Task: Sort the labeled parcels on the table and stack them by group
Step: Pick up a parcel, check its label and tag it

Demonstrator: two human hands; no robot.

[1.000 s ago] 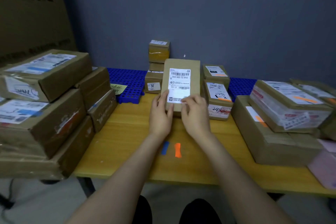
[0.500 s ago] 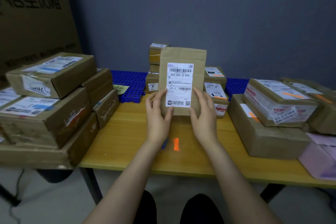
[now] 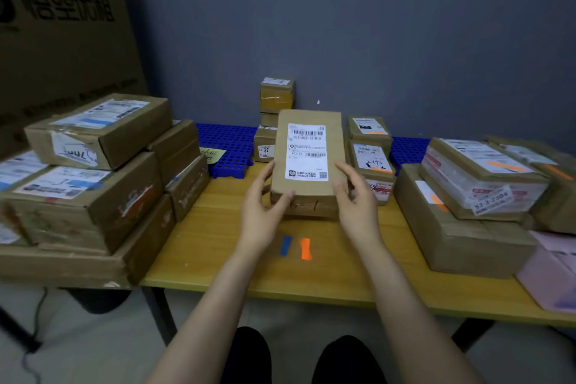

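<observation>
A flat brown parcel point(image 3: 307, 196) with a white barcode label lies label-up at the middle of the wooden table point(image 3: 218, 246). My left hand point(image 3: 265, 212) holds its near left corner, thumb on top and fingers at the side. My right hand point(image 3: 355, 203) touches its right edge with relaxed, nearly straight fingers. Several labeled parcels point(image 3: 93, 171) are stacked at the left. Another stack of labeled parcels point(image 3: 473, 196) stands at the right. Small parcels point(image 3: 371, 162) sit just behind the right hand, and a narrow tower of small boxes point(image 3: 276, 97) rises at the back.
A blue strip point(image 3: 285, 246) and an orange strip point(image 3: 305, 249) lie on the table near my wrists. Blue plastic grid mats point(image 3: 230, 150) run along the wall. A pink envelope point(image 3: 554, 274) overhangs the right front edge. A large carton point(image 3: 62, 25) stands at back left.
The parcel was tilted up toward me with its label facing me half a second ago; now it is lowered flat onto the table. My right hand has loosened to its side.
</observation>
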